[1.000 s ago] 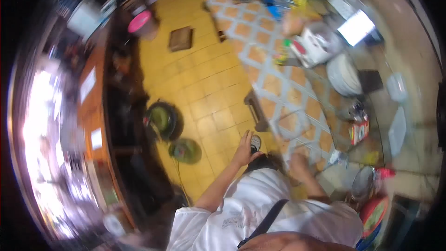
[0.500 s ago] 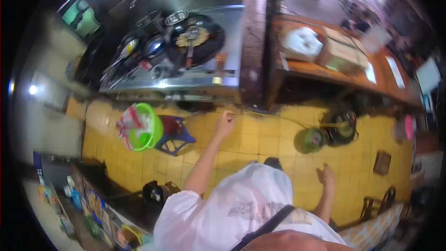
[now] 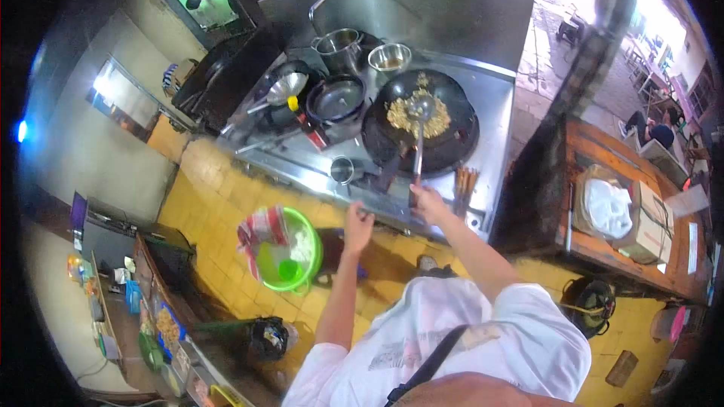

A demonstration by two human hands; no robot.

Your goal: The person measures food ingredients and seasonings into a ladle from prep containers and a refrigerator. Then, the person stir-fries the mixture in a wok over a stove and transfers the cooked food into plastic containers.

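My right hand [image 3: 430, 203] is closed round the handle end of a long metal ladle [image 3: 419, 147]. The ladle's bowl rests in chopped, yellowish food [image 3: 437, 119] inside a large black wok [image 3: 461, 147] on the steel stove counter [image 3: 494, 90]. My left hand [image 3: 359, 227] hovers in front of the counter's front edge, its fingers curled, with a small metal cup [image 3: 342, 171] beyond it. Whether the left fingers hold anything is too small to make out. Left of the wok are a dark pan [image 3: 335, 99] and a red bottle with a yellow cap [image 3: 311, 132].
A green bucket [image 3: 313, 245] with a red-and-white cloth stands low at the left. Metal pots [image 3: 338, 47] sit at the counter's back. On the right, a wooden table [image 3: 577, 151] carries a white plastic bag [image 3: 608, 207] and a cardboard box [image 3: 648, 222]. A person sits outside.
The view has swung from the tiled table round to the stove. My right hand has come up from over the floor and taken hold of the ladle. My left hand is still low before the stove.
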